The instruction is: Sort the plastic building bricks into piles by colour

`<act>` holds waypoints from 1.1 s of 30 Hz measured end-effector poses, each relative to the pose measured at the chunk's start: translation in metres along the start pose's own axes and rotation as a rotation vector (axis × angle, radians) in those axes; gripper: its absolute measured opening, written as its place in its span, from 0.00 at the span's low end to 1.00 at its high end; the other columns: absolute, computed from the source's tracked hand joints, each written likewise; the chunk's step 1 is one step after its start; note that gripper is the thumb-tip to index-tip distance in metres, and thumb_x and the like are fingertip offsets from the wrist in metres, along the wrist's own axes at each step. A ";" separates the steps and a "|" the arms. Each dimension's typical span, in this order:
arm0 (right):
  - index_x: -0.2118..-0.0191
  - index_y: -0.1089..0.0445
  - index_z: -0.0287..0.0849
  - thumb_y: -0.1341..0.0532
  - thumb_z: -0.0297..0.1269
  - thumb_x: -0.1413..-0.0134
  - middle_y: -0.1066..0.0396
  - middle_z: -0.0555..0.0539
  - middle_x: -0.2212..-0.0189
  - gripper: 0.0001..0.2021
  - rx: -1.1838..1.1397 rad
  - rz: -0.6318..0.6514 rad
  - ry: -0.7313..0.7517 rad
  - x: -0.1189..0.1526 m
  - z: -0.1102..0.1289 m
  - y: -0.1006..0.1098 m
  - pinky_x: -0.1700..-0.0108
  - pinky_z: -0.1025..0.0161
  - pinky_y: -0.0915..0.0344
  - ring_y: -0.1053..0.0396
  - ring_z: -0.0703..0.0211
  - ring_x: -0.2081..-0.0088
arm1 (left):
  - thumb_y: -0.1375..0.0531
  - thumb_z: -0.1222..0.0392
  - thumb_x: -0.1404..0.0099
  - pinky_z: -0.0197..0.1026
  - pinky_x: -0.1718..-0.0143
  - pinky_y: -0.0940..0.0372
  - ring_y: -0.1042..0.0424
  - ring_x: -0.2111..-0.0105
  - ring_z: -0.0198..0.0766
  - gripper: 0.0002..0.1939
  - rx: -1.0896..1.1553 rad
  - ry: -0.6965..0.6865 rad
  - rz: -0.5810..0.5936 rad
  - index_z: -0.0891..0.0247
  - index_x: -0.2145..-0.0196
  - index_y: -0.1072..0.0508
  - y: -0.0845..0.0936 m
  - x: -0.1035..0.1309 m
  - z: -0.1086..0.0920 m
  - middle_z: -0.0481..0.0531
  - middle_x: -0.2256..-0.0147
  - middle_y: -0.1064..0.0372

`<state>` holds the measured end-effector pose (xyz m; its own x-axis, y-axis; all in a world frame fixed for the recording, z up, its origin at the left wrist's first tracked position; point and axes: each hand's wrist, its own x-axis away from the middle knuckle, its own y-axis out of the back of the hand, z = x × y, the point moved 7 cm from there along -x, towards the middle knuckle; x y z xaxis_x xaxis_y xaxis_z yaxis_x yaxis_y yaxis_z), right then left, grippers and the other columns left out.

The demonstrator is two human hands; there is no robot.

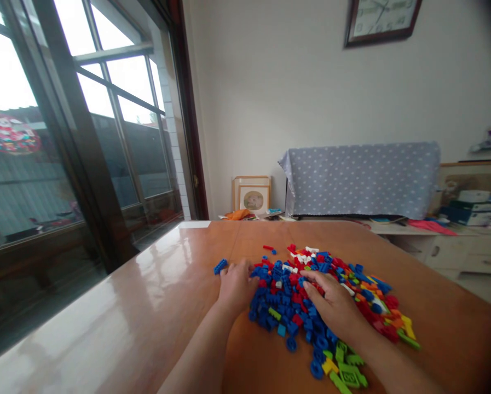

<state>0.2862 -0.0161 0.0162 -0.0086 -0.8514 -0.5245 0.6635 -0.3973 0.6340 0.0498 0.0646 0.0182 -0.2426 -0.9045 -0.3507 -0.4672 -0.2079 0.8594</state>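
- Head view: a loose pile of small, mostly blue and red plastic building bricks point(285, 295) lies right of centre on the glossy brown wooden worktop point(159, 306).
- Left hand point(237, 282): curled at the pile's left edge, just beside a rectangular blue studded brick point(219, 267); its grip is hidden.
- Right hand point(331, 300): thumb and fingers narrowly apart over the pile; any hold is unclear.
- Handling loose bricks seems in hand; moving on likely calls for careful fingertip pinching.

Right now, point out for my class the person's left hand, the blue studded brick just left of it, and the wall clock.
Left hand point(236, 282): head view, back of the hand.
Blue studded brick point(220, 267): head view, its studded side.
Wall clock point(382, 19): head view, its dial.
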 end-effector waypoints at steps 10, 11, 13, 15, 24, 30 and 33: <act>0.46 0.29 0.50 0.47 0.45 0.35 0.26 0.46 0.48 0.17 -0.007 -0.013 -0.018 0.000 -0.006 -0.002 0.42 0.49 0.37 0.32 0.49 0.45 | 0.44 0.65 0.35 0.40 0.59 0.42 0.30 0.56 0.44 0.08 0.008 0.367 -0.197 0.60 0.58 0.29 0.006 -0.011 0.080 0.55 0.57 0.27; 0.46 0.29 0.50 0.47 0.44 0.35 0.26 0.46 0.48 0.17 -0.008 -0.014 -0.019 0.000 -0.005 -0.001 0.42 0.50 0.37 0.32 0.49 0.45 | 0.45 0.65 0.35 0.39 0.60 0.41 0.30 0.57 0.42 0.08 0.046 0.363 -0.212 0.60 0.59 0.28 0.003 -0.013 0.084 0.55 0.58 0.27; 0.46 0.29 0.50 0.47 0.44 0.35 0.26 0.46 0.48 0.17 -0.009 -0.011 -0.020 0.001 -0.003 -0.001 0.42 0.50 0.37 0.32 0.50 0.45 | 0.47 0.66 0.34 0.38 0.63 0.42 0.29 0.60 0.41 0.08 0.113 0.334 -0.213 0.61 0.62 0.28 -0.005 -0.017 0.090 0.54 0.62 0.27; 0.47 0.29 0.49 0.46 0.44 0.36 0.26 0.46 0.49 0.16 -0.009 -0.008 -0.024 0.001 -0.002 0.000 0.43 0.51 0.37 0.31 0.50 0.46 | 0.47 0.66 0.34 0.38 0.65 0.42 0.29 0.63 0.40 0.09 0.155 0.308 -0.175 0.62 0.65 0.27 -0.015 -0.020 0.092 0.54 0.65 0.27; 0.48 0.27 0.48 0.46 0.43 0.37 0.25 0.45 0.52 0.17 -0.032 -0.020 -0.031 -0.001 0.003 0.000 0.45 0.53 0.34 0.30 0.50 0.48 | 0.46 0.70 0.37 0.37 0.63 0.41 0.28 0.65 0.40 0.10 0.220 0.219 -0.090 0.65 0.67 0.25 -0.020 -0.024 0.076 0.54 0.69 0.27; 0.45 0.29 0.48 0.44 0.39 0.39 0.27 0.44 0.49 0.18 -0.040 0.005 -0.024 0.001 0.014 -0.001 0.42 0.54 0.35 0.31 0.51 0.46 | 0.44 0.57 0.34 0.36 0.64 0.38 0.27 0.64 0.40 0.11 0.693 0.046 -0.021 0.64 0.59 0.26 -0.012 -0.012 0.008 0.54 0.64 0.25; 0.44 0.30 0.49 0.42 0.36 0.41 0.28 0.45 0.47 0.20 -0.055 0.017 0.000 0.003 0.025 -0.002 0.41 0.54 0.36 0.31 0.52 0.45 | 0.41 0.47 0.34 0.35 0.68 0.39 0.30 0.68 0.37 0.16 0.930 -0.060 0.166 0.63 0.61 0.27 -0.021 0.002 -0.035 0.51 0.68 0.27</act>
<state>0.2665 -0.0263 0.0278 0.0033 -0.8579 -0.5138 0.7037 -0.3630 0.6107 0.0891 0.0542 0.0123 -0.3987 -0.8695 -0.2914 -0.9067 0.3261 0.2675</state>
